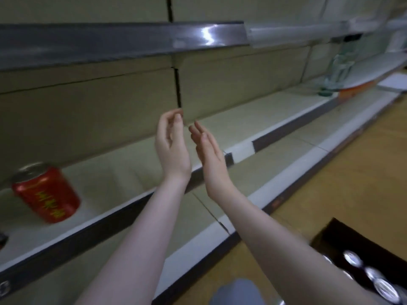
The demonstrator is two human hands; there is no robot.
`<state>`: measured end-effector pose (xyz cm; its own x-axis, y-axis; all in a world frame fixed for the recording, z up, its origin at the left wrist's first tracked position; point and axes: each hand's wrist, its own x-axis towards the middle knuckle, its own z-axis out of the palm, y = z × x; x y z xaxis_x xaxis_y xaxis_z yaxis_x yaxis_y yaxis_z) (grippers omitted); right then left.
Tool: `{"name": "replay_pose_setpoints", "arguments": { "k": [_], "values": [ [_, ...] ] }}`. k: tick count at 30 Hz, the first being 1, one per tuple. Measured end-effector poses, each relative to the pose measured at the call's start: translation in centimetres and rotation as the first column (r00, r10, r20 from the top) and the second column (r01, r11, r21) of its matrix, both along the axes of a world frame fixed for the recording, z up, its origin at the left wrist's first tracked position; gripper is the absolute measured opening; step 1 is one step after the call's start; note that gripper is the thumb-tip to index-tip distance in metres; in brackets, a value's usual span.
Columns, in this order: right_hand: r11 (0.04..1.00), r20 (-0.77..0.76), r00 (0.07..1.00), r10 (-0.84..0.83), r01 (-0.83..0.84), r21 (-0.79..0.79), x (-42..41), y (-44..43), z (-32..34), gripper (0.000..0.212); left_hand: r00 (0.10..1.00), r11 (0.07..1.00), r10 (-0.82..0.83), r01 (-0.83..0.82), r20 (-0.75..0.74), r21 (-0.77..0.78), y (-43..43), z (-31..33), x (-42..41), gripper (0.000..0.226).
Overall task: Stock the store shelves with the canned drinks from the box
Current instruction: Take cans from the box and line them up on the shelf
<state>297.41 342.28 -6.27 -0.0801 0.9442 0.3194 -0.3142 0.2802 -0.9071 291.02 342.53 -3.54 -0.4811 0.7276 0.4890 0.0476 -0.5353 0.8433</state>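
Both arms reach up and forward in front of the shelf (pixel 114 172), side by side. The two hands are close together but do not touch. The left hand (pixel 172 148) is a bit higher, with its palm turned to the right. Its fingers (pixel 176 116) are loosely bent and hold nothing. The right hand (pixel 209 157) has its palm turned to the left, facing the other hand. Its fingers are almost straight and also hold nothing.

One red can (pixel 47 194) with yellow writing stands on the shelf, far to the left of the hands. The box (pixel 343 238) sits on the floor (pixel 330 172) at the bottom right, under the right arm. Shiny can tops (pixel 352 259) show inside it. A clear bottle (pixel 337 69) stands far along the shelves on the right, and it looks blurry
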Motion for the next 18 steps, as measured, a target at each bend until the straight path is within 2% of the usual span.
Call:
{"name": "replay_pose_setpoints", "arguments": {
  "k": [3,8,14,18],
  "values": [
    [0.989,0.043,0.988,-0.151,0.15,0.02,6.6,0.1,-0.5,0.034,0.985,0.985,-0.173,0.173,-0.007,0.011,1.4,-1.4,6.4,0.022],
    [0.93,0.091,0.926,-0.366,0.362,0.055,17.6,-0.7,-0.8,0.035,0.918,0.918,-0.396,0.397,0.022,-0.024,1.5,-3.0,17.2,0.021],
    [0.805,0.093,0.799,-0.594,0.59,0.066,30.3,-3.2,-1.8,0.043,0.782,0.779,-0.624,0.623,0.014,-0.072,1.3,-4.9,29.8,0.023],
    [0.707,0.102,0.702,-0.705,0.707,0.014,37.9,-4.6,-5.8,0.043,0.686,0.677,-0.728,0.721,0.014,-0.152,0.5,-8.6,36.7,0.019]
  ]
}}
